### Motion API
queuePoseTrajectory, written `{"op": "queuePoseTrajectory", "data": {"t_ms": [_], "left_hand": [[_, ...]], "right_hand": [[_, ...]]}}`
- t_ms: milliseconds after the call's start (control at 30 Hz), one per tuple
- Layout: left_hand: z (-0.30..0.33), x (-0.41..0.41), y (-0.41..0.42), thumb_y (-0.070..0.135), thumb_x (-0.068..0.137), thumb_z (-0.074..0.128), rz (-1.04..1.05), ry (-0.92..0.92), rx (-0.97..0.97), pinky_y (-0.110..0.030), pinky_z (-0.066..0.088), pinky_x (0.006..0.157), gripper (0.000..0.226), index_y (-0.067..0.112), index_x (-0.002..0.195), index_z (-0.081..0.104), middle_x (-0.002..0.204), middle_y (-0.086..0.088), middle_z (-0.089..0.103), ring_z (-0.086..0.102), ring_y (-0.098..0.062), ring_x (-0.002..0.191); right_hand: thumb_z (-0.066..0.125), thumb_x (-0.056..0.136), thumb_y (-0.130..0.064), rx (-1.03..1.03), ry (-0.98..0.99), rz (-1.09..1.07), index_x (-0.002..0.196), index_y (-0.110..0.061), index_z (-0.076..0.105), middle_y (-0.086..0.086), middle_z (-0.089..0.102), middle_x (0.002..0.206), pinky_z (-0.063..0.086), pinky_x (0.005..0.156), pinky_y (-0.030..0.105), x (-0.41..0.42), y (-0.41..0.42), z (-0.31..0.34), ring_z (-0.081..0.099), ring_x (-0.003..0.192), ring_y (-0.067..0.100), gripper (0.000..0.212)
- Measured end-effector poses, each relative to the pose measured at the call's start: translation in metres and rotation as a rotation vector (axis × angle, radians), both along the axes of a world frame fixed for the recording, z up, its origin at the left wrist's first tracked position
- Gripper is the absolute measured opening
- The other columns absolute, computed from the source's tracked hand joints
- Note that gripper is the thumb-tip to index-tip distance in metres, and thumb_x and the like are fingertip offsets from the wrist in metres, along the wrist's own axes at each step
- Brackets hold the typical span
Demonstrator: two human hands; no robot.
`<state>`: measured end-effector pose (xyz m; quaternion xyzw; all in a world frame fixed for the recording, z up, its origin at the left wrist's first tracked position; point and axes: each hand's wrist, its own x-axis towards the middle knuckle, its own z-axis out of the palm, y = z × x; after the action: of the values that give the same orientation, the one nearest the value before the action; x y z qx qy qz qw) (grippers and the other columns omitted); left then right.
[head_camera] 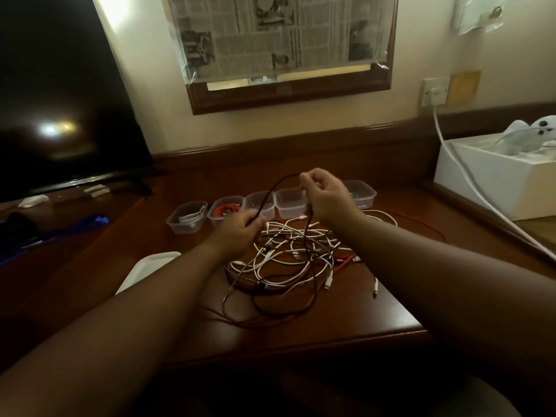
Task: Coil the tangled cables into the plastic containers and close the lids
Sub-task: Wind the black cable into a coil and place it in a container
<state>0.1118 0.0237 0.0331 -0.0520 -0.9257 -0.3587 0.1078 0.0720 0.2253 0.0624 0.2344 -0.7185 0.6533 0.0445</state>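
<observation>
A tangle of white, red and black cables (288,260) lies on the wooden desk (346,314). Both my hands hold one black cable (278,183) that arcs above the pile. My left hand (240,228) grips its lower part; my right hand (323,195) pinches it higher up. Behind the pile stands a row of several clear plastic containers. The leftmost container (186,218) holds a white cable, the second container (225,209) a red cable. The third container (260,203), the fourth container (290,201) and the rightmost container (361,192) look empty.
A dark TV screen (60,100) stands at the left. A white lid or tray (150,270) lies near my left forearm. A white box (493,176) sits at the right, with a white power cord (469,188) running from a wall socket across it.
</observation>
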Motion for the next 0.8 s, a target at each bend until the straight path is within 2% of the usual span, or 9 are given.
{"op": "queuePoseTrajectory", "data": {"t_ms": [133,233,333,467,533,600,633,700,800], "left_hand": [[0.003,-0.010,-0.009,0.028,0.107,0.037,0.199,0.048,0.186,-0.031,0.046,0.067,0.028,0.019,0.088,0.057,0.079,-0.005,0.061,0.059,-0.021,0.075],[0.026,-0.016,-0.010,0.031,0.107,0.035,0.394,0.100,0.482,-0.032,0.047,0.066,0.030,0.018,0.090,0.055,0.077,-0.004,0.056,0.056,-0.018,0.071],[0.048,-0.018,-0.006,0.031,0.106,0.037,0.330,0.057,0.716,-0.031,0.041,0.061,0.027,0.016,0.095,0.058,0.067,0.002,0.046,0.045,-0.014,0.061],[0.068,-0.016,0.022,0.029,0.106,0.036,0.197,-0.019,0.869,-0.026,0.027,0.051,0.028,0.016,0.094,0.058,0.062,0.004,0.036,0.032,-0.008,0.049],[0.073,-0.011,0.039,0.026,0.106,0.036,0.098,-0.075,0.986,-0.025,0.032,0.051,0.030,0.013,0.098,0.062,0.066,0.002,0.038,0.036,-0.009,0.052],[0.074,0.001,0.057,0.025,0.106,0.037,0.001,-0.144,0.987,-0.026,0.045,0.062,0.035,0.007,0.110,0.066,0.077,-0.003,0.050,0.049,-0.013,0.067],[0.073,0.006,0.063,0.025,0.106,0.037,-0.032,-0.160,0.944,-0.028,0.050,0.069,0.037,0.005,0.115,0.066,0.085,-0.006,0.056,0.054,-0.017,0.077],[0.069,0.008,0.070,0.023,0.106,0.038,-0.054,-0.120,0.834,-0.032,0.054,0.081,0.035,0.005,0.116,0.067,0.100,-0.011,0.061,0.059,-0.020,0.092],[0.068,0.005,0.062,0.026,0.106,0.038,0.010,0.023,0.636,-0.038,0.053,0.088,0.034,0.015,0.108,0.070,0.104,-0.007,0.066,0.062,-0.020,0.099]], "right_hand": [[0.054,0.100,-0.028,-0.141,0.017,-0.076,0.091,-0.020,0.058,0.001,0.051,0.072,0.044,0.053,0.027,-0.007,0.009,0.012,0.046,0.058,0.012,0.013],[0.062,0.096,-0.025,0.095,0.105,-0.087,0.089,-0.024,0.059,0.001,0.057,0.077,0.051,0.062,0.031,-0.013,0.019,0.010,0.053,0.065,0.015,0.007],[0.063,0.095,-0.023,0.353,0.148,-0.064,0.088,-0.028,0.058,0.003,0.063,0.085,0.054,0.068,0.032,-0.016,0.023,0.000,0.059,0.074,0.015,0.010],[0.064,0.094,-0.021,0.395,0.053,0.121,0.098,-0.021,0.059,-0.002,0.061,0.088,0.049,0.063,0.016,-0.007,0.016,-0.004,0.059,0.077,0.007,0.007],[0.069,0.090,-0.027,0.429,-0.055,0.275,0.113,-0.023,0.057,-0.004,0.061,0.096,0.050,0.069,0.019,0.002,0.008,-0.007,0.062,0.088,0.008,0.026],[0.074,0.085,-0.037,0.491,-0.068,0.336,0.126,-0.026,0.053,-0.004,0.062,0.108,0.052,0.083,0.028,0.007,-0.002,-0.015,0.061,0.101,0.011,0.047],[0.073,0.086,-0.039,0.487,-0.051,0.325,0.126,-0.026,0.055,-0.002,0.063,0.110,0.053,0.087,0.033,0.009,-0.008,-0.020,0.062,0.102,0.013,0.046],[0.063,0.094,-0.036,0.403,-0.058,0.276,0.107,-0.021,0.065,0.000,0.066,0.095,0.052,0.081,0.035,0.012,-0.014,-0.024,0.061,0.087,0.015,0.020],[0.053,0.100,-0.037,0.361,-0.119,0.208,0.086,-0.021,0.065,-0.001,0.059,0.077,0.044,0.066,0.030,0.011,-0.009,-0.021,0.053,0.071,0.015,0.024]]}}
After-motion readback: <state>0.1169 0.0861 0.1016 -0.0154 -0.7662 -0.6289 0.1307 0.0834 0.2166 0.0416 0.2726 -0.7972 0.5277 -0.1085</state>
